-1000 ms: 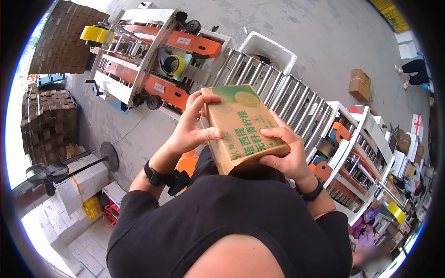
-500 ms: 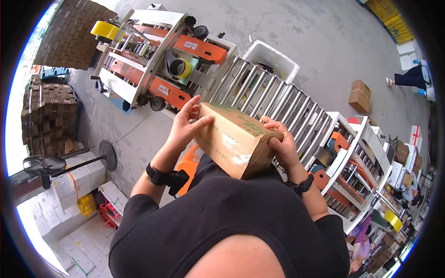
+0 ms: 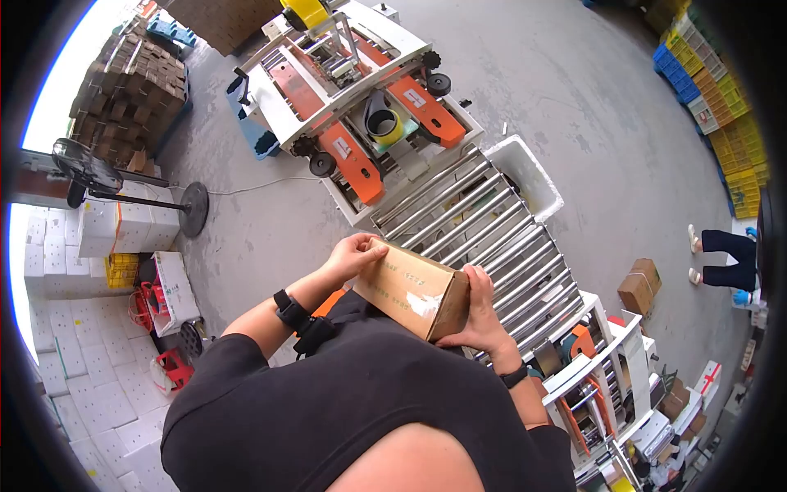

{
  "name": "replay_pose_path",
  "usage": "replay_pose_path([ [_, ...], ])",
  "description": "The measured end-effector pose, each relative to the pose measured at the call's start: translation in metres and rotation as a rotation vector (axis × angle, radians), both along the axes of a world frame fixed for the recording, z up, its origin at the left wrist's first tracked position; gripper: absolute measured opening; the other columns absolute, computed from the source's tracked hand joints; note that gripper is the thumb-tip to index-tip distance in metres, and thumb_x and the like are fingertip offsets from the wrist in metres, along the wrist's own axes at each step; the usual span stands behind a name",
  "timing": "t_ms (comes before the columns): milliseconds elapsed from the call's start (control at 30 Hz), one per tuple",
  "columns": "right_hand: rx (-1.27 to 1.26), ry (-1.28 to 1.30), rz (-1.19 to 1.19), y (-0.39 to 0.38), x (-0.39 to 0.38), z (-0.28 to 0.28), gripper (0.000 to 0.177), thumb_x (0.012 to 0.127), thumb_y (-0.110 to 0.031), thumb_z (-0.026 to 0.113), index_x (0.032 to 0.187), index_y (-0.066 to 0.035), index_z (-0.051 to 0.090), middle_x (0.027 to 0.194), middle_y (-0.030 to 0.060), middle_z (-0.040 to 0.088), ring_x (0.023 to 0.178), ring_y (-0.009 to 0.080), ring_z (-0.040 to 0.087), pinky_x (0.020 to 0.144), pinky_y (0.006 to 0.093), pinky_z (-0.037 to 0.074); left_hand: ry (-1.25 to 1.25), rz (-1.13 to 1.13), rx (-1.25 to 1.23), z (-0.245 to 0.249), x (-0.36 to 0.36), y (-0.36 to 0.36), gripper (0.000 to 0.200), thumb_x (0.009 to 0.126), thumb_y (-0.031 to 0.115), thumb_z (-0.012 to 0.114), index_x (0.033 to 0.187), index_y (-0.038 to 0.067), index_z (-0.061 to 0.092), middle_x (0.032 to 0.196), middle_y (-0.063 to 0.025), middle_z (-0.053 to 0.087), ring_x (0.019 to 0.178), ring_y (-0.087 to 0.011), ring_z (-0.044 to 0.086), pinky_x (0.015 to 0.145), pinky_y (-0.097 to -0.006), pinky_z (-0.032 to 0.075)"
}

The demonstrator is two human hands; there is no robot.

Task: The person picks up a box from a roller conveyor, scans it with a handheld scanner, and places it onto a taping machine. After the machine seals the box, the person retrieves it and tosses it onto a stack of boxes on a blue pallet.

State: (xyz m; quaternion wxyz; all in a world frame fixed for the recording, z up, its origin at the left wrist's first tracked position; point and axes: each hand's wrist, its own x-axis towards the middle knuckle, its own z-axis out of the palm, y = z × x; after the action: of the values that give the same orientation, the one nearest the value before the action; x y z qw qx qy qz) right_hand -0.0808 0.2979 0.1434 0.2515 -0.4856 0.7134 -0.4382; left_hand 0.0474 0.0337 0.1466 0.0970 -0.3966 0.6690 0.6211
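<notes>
Grey concrete floor [image 3: 574,107] spreads under the whole workshop, and right up front, held before the wearer's black shirt [image 3: 369,394], is a small brown cardboard box [image 3: 410,287]. It's tilted, a long side up to the camera, with faint green print and a glossy patch near the right end. The left hand [image 3: 351,257] has the far left corner, thumb pressing the edge, fingers gripping; the right hand [image 3: 482,321] clasps the other end, fingers up against it, thumb at the near lower corner.

Just beyond the box runs a silver metal roller conveyor [image 3: 492,238], with a white foam bin [image 3: 531,176] beside it. At its far end, a white-framed machine with orange arms [image 3: 348,156]; at the right, another white-framed machine [image 3: 602,381].

Farther right, a strapped brown carton [image 3: 639,287] sits on the floor near a person in dark trousers [image 3: 728,246]. Over on the left, a black fan [image 3: 86,168] stands by stacked white boxes [image 3: 90,328].
</notes>
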Motion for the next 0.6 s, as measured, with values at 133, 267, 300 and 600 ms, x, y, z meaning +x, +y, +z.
replay_pose_path([
  [133,-0.094,0.043,0.041,-0.03,-0.001,-0.008,0.118,0.039,-0.037,0.083,0.134,-0.007,0.019,0.128,0.0191,0.028,0.123,0.037,0.025,0.103,0.0425,0.02,-0.047,0.127,-0.019,-0.009,0.026,-0.01,0.054,0.079,0.032,0.066,0.119,0.002,0.047,0.103,-0.0087,0.056,0.08,-0.0132,0.055,0.075,-0.0231,0.043],
  [267,-0.093,-0.061,-0.009,-0.06,-0.004,-0.019,0.107,0.04,-0.03,0.079,0.129,-0.004,0.026,0.122,0.0162,0.036,0.116,0.0334,0.035,0.1,0.0391,0.028,0.022,-0.208,-0.397,0.011,0.031,-0.027,0.103,0.061,0.056,0.071,0.136,0.006,0.021,0.139,-0.0236,0.015,0.118,-0.0398,0.035,0.096,-0.0431,0.036],
  [300,-0.087,-0.101,-0.017,-0.071,-0.008,-0.019,0.107,0.04,-0.03,0.079,0.129,-0.004,0.026,0.121,0.0155,0.037,0.115,0.0325,0.036,0.099,0.0382,0.029,-0.024,-0.404,-0.46,0.022,0.025,-0.034,0.107,0.059,0.057,0.072,0.136,0.005,0.019,0.139,-0.0234,0.016,0.12,-0.0409,0.032,0.097,-0.0446,0.034],
  [600,-0.047,-0.431,0.022,-0.2,-0.026,-0.009,0.106,0.043,-0.028,0.081,0.131,-0.003,0.027,0.125,0.0125,0.038,0.119,0.0253,0.037,0.1,0.034,0.029,0.25,-0.82,-0.688,0.056,0.006,-0.154,0.109,0.049,0.041,0.077,0.132,0.0,0.021,0.128,-0.0237,0.031,0.122,-0.0411,0.026,0.102,-0.0475,0.025],
])
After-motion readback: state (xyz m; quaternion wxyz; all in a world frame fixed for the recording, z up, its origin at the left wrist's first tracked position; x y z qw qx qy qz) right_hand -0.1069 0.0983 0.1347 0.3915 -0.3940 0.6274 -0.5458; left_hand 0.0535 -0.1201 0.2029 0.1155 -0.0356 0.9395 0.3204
